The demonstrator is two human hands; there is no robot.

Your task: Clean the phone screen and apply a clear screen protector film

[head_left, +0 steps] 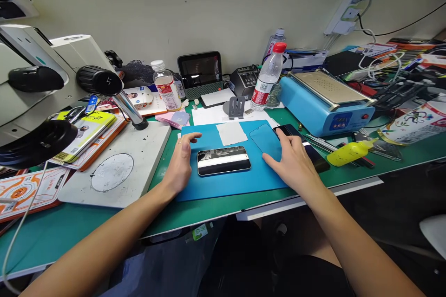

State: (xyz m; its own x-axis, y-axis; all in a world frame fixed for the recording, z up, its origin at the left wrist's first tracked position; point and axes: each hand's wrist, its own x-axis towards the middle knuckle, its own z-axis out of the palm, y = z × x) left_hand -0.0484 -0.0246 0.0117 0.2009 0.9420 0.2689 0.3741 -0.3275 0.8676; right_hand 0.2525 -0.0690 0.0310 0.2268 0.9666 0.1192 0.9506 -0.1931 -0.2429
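Note:
A phone (224, 161) lies face up and sideways on the blue mat (209, 190), its dark glossy screen reflecting a bright band. To its left, my left hand (181, 162) rests at the mat's edge, fingers loosely curved and apart, holding nothing. My right hand (294, 160) has thumb and index finger at opposite edges of a clear screen protector (264, 138); whether it is raised off the mat I cannot tell. Behind the phone is a white square wipe (232, 133). A second dark phone (315, 158) lies partly hidden under my right hand.
A white microscope stand (139, 167) takes up the left side. Two drink bottles, a white-capped bottle (165, 86) and a red-capped bottle (268, 79), stand behind the mat. Rightward are a blue heating plate machine (313, 111), a yellow squeeze bottle (350, 153) and cluttered cables.

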